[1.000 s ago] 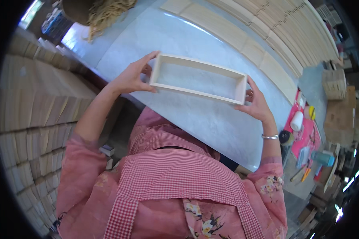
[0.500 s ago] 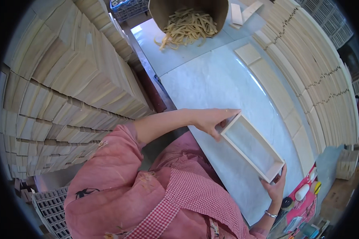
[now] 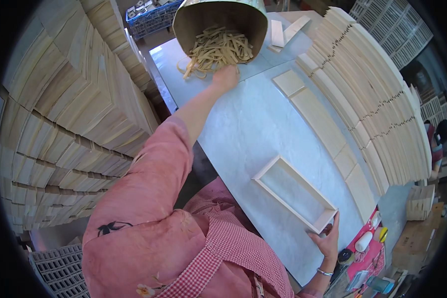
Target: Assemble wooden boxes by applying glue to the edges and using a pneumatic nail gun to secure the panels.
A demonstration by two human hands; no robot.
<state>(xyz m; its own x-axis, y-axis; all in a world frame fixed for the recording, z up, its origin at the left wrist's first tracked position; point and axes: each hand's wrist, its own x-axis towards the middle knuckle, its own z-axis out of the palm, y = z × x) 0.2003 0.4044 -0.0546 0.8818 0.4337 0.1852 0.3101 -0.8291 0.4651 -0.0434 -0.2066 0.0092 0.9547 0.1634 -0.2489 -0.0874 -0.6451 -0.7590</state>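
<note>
A shallow rectangular frame of pale wood point(image 3: 285, 205) lies on the table, with the tabletop showing through its middle. My right hand point(image 3: 329, 241) is closed around the frame's near right corner, thumb on one side and fingers on the other. With the arm stretched far forward, my left hand point(image 3: 226, 78) is at the front edge of a pile of tan rubber bands point(image 3: 217, 48). Its fingertips are hidden against the pile, so what they hold does not show. The bands spill out of a brown container point(image 3: 257, 31) tipped on its side.
Flat wooden boards point(image 3: 319, 114) line the table's point(image 3: 243, 124) right side, beside long rows of stacked slats point(image 3: 377, 99). A tall stack of wood pieces point(image 3: 74, 94) stands at left. Tape and small tools lie on a pink cloth point(image 3: 365, 260) at the right. Farther back is a blue crate point(image 3: 151, 17).
My left hand has let go of the frame's far end and moved forward to the rubber bands. The frame has come down onto the table, still in my right hand.
</note>
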